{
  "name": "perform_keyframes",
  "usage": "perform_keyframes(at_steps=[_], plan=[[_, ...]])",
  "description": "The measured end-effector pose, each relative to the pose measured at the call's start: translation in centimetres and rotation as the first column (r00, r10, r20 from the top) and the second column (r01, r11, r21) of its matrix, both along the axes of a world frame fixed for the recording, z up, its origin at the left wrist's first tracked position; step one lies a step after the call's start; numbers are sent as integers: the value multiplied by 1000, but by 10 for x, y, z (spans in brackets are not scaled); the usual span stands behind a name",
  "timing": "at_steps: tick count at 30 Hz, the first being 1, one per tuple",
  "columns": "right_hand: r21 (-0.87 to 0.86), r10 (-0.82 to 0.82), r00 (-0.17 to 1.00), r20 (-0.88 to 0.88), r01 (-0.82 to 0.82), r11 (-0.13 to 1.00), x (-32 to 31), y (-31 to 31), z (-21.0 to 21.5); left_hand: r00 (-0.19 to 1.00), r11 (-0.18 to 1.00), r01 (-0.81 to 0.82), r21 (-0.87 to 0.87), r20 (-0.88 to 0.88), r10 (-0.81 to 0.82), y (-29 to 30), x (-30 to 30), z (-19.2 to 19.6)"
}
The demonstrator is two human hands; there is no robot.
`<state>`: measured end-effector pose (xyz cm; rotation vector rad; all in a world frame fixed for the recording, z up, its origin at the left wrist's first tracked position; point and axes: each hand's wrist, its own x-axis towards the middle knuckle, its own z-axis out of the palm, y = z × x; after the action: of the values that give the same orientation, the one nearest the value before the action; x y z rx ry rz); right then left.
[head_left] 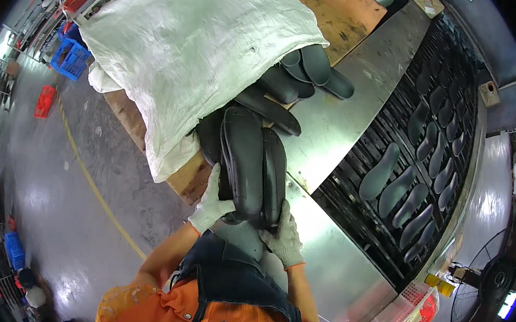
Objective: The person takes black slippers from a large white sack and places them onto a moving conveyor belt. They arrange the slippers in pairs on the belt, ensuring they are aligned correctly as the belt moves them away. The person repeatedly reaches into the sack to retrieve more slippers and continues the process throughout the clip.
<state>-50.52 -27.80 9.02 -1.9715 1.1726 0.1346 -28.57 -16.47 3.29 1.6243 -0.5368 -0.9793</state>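
Black shoe soles (250, 160) in gloved hands beside white sack (194, 49)

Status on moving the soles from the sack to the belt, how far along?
Done: many dark soles already lie in rows on the slatted belt. In hand: the left hand and right hand, both gloved, grip a stack of black soles at the table edge. Left: more soles spill from the white sack, which looks well filled, so probably a good deal remains.
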Motion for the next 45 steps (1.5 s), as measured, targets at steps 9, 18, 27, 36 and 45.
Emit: perform_keyframes(at_steps=[9,18,27,36,45], plan=[[-191,38,968,249,11,981,71,-7,38,961,994,113,4,255,-110,-7,-14,16],[100,-133,960,247,111,989,60,-31,13,949,992,37,-124,-307,-73,4,-21,-6],[100,-62,938,342,29,995,42,44,20,824,925,-75,-371,-546,-152,31,-8,-48],[-361,-40,942,-333,-88,928,49,19,-23,800,985,-131,-108,-598,40,44,3,-9],[-178,-220,946,-237,180,967,53,4,-8,794,981,-143,-132,-608,34,34,12,-9]])
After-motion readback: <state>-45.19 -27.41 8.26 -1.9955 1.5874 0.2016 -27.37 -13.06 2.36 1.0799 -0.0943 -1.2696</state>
